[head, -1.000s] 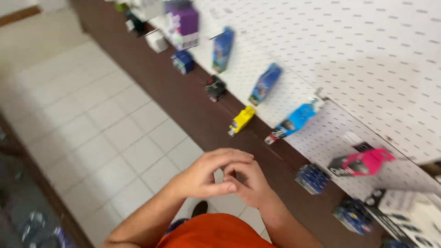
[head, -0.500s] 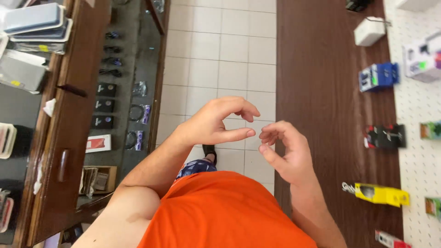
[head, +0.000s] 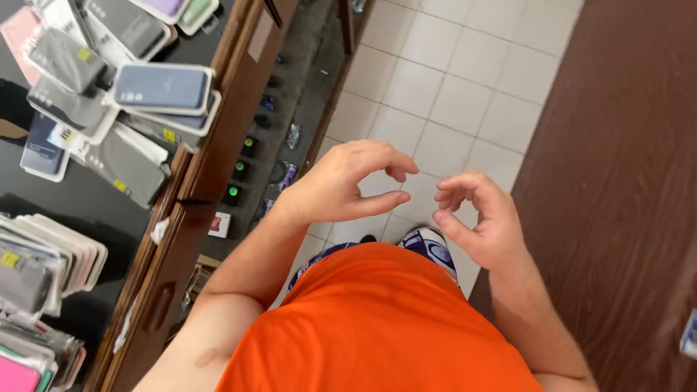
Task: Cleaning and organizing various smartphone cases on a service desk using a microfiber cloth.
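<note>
Hovering over tiled floor [head: 465, 80]: left hand [head: 341, 185], right hand [head: 483, 221]; fingers curled, both empty, apart.

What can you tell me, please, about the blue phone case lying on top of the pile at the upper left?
The blue phone case is a flat, rounded-corner rectangle in a muted slate blue with a matt, soft-looking surface, set in a pale tray-like wrapper whose white rim shows around it. It lies face up and slightly tilted, topmost on a loose heap of grey and dark cases on the dark counter top, overhanging the wooden counter edge. Neither hand touches it; the left hand is held apart from it, over the floor.
</note>
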